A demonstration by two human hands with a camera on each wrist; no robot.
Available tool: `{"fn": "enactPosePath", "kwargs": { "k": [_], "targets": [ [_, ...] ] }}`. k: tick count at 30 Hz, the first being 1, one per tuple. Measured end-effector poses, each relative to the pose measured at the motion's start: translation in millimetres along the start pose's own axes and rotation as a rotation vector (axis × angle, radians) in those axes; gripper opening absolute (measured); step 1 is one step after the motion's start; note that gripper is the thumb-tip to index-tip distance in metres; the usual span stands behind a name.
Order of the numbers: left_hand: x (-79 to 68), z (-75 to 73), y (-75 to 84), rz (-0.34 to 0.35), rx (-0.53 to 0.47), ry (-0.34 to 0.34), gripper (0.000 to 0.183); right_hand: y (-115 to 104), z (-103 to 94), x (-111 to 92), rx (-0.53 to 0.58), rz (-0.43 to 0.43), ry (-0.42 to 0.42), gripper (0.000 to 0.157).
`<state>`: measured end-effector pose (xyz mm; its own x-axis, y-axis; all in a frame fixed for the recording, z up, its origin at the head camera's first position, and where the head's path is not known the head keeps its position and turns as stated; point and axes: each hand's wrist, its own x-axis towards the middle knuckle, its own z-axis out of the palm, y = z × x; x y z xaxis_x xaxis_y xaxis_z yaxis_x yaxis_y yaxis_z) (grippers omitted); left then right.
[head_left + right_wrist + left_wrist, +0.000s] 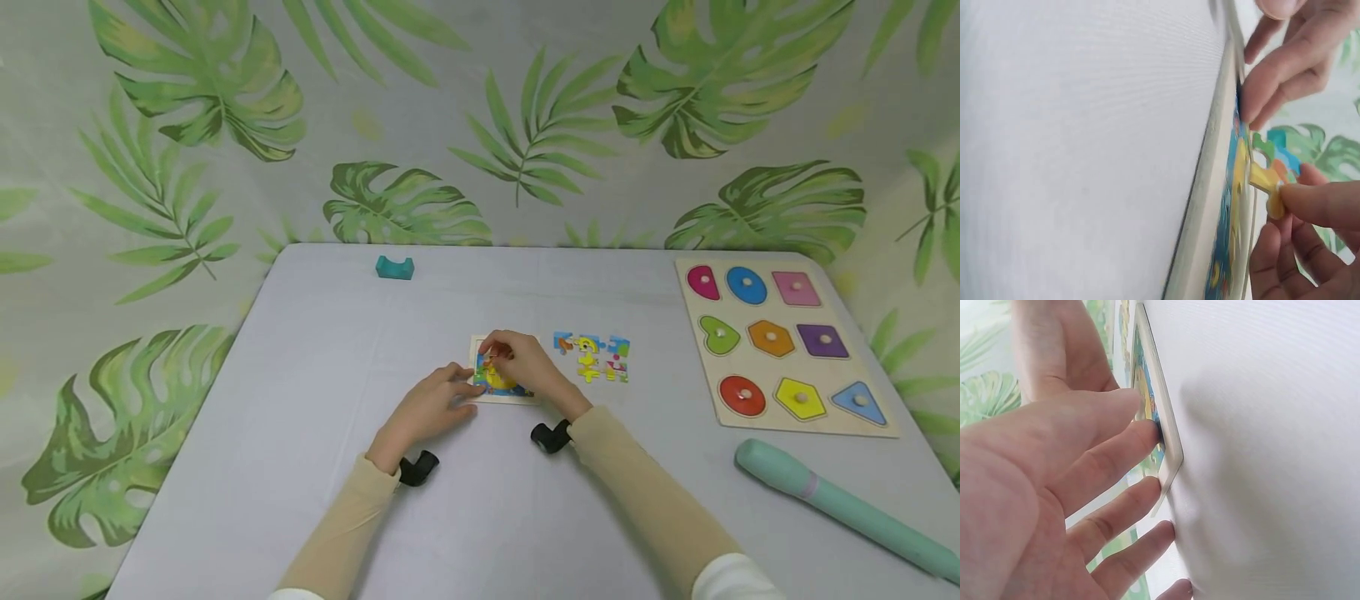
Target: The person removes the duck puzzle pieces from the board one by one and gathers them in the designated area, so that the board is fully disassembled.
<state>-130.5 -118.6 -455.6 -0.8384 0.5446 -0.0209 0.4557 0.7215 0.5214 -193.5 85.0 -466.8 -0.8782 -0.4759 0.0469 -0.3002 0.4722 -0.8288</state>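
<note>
A small wooden-framed jigsaw puzzle [507,401] lies flat on the white table, its picture part yellow and blue. My right hand [520,357] is over the puzzle. Between its thumb and fingers it pinches a jigsaw piece [1262,177] in yellow, orange, green and blue, close above the picture in the right wrist view. Fingertips of my left hand [430,407] touch the puzzle at its left side, with the fingers extended and spread. Several loose jigsaw pieces [588,343] lie to the right of the frame. From the head view, my right hand hides the upper part of the puzzle.
A wooden shape board [757,369] with knobbed coloured shapes lies at the right. In front of it is a mint-green stick-like object [862,510] with a thick rounded end. A teal notched block [394,268] sits near the back edge. Leaf-patterned cloth hangs behind the table.
</note>
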Motion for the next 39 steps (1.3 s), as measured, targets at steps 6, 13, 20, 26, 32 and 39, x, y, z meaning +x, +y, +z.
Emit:
{"fn": "enactPosePath", "kwargs": {
  "k": [6,13,20,26,32,39],
  "targets": [
    [0.8,-0.4,1.2,-0.03,-0.005,-0.006,0.033,14.5,-31.0,-10.1,0.062,0.144,0.057,0.015],
    [0.4,-0.6,1.1,-0.057,-0.005,-0.018,0.034,32.3,-67.4,-28.6,-0.034,0.204,0.07,0.012],
    [-0.4,0.5,2.4,-0.053,-0.028,-0.012,0.033,40.4,-74.3,-36.9,-0.127,0.201,0.062,0.01],
    [-1.5,2.9,2.2,-0.018,-0.001,0.008,0.033,38.9,-71.5,-40.9,-0.171,0.162,0.059,0.01],
    [-1.4,3.4,2.7,-0.047,-0.02,-0.006,0.034,38.7,-71.0,-44.1,-0.193,0.147,0.047,0.008],
    [-0.6,4.0,2.4,-0.058,-0.029,-0.001,0.033,39.2,-69.1,-45.4,-0.239,0.086,0.059,0.008]
  ]
}}
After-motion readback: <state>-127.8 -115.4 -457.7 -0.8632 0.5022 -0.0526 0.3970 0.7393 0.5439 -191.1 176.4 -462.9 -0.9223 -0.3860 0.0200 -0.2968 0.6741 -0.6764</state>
